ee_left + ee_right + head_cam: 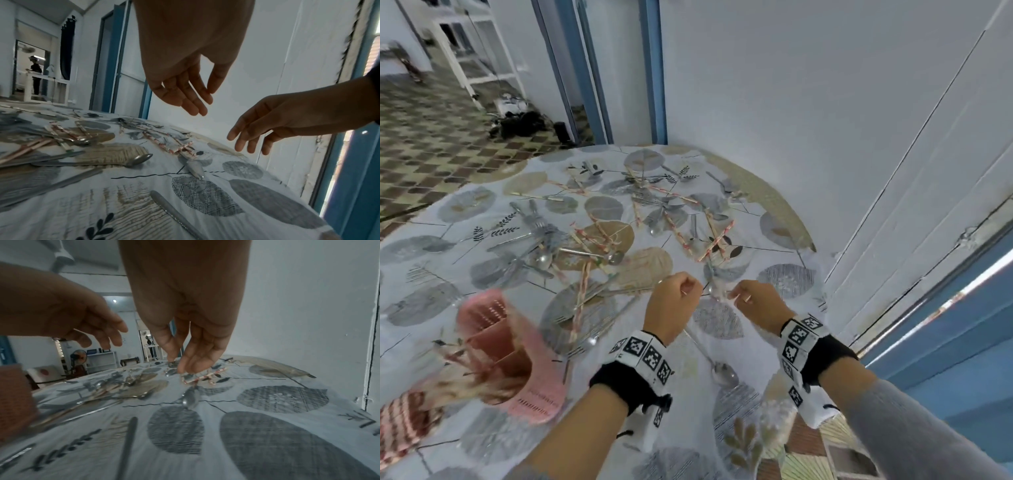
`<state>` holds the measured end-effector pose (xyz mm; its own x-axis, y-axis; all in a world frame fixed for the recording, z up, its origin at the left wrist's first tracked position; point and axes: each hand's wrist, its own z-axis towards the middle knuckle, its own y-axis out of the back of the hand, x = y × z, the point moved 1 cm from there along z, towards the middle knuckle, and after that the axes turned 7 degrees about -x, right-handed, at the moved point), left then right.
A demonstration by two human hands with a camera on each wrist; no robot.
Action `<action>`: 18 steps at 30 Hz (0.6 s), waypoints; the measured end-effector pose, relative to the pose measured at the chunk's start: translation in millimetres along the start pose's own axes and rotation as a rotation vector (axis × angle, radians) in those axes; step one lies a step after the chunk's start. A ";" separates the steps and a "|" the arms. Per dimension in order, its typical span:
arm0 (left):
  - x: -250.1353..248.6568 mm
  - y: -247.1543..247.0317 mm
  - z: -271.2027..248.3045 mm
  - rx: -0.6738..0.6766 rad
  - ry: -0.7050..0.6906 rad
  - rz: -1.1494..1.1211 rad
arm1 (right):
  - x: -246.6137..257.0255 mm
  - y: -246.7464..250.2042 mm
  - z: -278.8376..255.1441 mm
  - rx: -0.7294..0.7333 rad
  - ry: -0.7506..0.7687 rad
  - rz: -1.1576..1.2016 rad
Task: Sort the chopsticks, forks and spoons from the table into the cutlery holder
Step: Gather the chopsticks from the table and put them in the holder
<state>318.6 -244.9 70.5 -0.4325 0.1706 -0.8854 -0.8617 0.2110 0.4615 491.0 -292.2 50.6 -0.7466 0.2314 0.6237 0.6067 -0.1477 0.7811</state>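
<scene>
Both hands hover empty over the leaf-print tablecloth (756, 346), side by side. The left hand (681, 291) hangs with relaxed fingers (195, 107). Just to its right, the right hand (739, 296) points its fingers (189, 366) down at the cloth. A small spoon (710, 289) lies below and between them, also seen as the spoon (195, 168) and the spoon (190, 398). Another spoon (722, 373) lies nearer me. Chopsticks (709, 246) lie crossed beyond the hands, and forks (534, 219) and spoons are piled to the left. The pink cutlery holder (506, 356) stands at the near left, blurred, with sticks jutting from it.
The round table's edge (804, 236) curves close to the white wall (825, 102) on the right. A blue door frame (654, 68) stands behind the table. A striped cloth (400, 428) lies at the near left corner. A person (36, 73) stands in a far doorway.
</scene>
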 end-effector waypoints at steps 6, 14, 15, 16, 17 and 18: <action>21.2 -45.0 68.1 -0.072 0.133 0.080 | -53.8 6.8 60.8 0.055 -0.016 -0.014; 42.3 -71.0 127.7 -0.199 0.290 0.133 | -66.8 3.7 133.1 0.155 0.110 -0.030; 44.1 -72.2 134.8 -0.217 0.294 0.146 | -67.7 1.9 143.8 0.173 0.124 -0.044; 46.1 -73.6 142.1 -0.232 0.301 0.150 | -67.9 0.4 155.4 0.183 0.136 -0.052; 48.8 -75.2 149.4 -0.248 0.313 0.149 | -67.1 -0.4 167.6 0.194 0.142 -0.058; 51.9 -76.9 157.2 -0.268 0.323 0.149 | -66.4 -0.5 180.6 0.205 0.151 -0.063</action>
<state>404.2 -100.9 -2.2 -0.5816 -0.1382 -0.8017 -0.8033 -0.0576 0.5927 589.6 -133.8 3.3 -0.8076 0.0852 0.5836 0.5889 0.0642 0.8056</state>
